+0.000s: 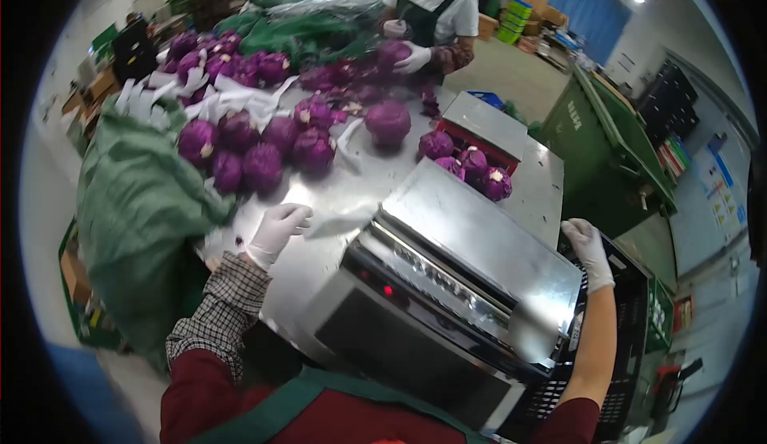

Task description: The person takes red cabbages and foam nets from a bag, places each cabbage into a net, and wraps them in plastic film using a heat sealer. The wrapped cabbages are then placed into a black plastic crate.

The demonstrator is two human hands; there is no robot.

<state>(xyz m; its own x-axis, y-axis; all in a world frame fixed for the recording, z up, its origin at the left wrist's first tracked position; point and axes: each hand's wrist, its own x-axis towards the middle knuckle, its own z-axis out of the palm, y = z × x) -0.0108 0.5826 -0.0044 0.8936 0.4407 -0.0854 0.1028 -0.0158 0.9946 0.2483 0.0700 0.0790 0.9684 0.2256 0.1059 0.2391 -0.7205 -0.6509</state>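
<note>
Presently catalogued, one packing station:

Left hands entry: left hand (276, 232), white glove, checked cuff, lies on the steel desk (335, 184) with fingers loosely spread, fingertips touching the near edge of a flimsy sheet (339, 222); not clenched, nothing lifted.

Right hands entry: right hand (587, 248), white glove, bare forearm, rests on the rim of a black crate (639, 300) at the far right; whether the fingers curl round the rim cannot be told.

Sheet: thin, pale, translucent, wrinkled; lies flat on the desk just left of the machine. Judged very light, limp and slippery on steel; best pinched at an edge or corner.

Machine (471, 252): boxy stainless unit with sloped brushed lid, small red light on the front, hard and smooth.

Cabbages (256, 152): round, purple, matt, pale cut stems; a cluster on the desk beyond the left hand, well apart from it. Judged dense, firm and heavy; take by cupping the whole head.

Red tray (479, 144): holds a few more purple heads behind the machine.

Green sack (136, 204): soft woven mesh, slumped at the desk's left edge.

Co-worker (435, 16): across the desk, gloved hand on one purple head.
</note>
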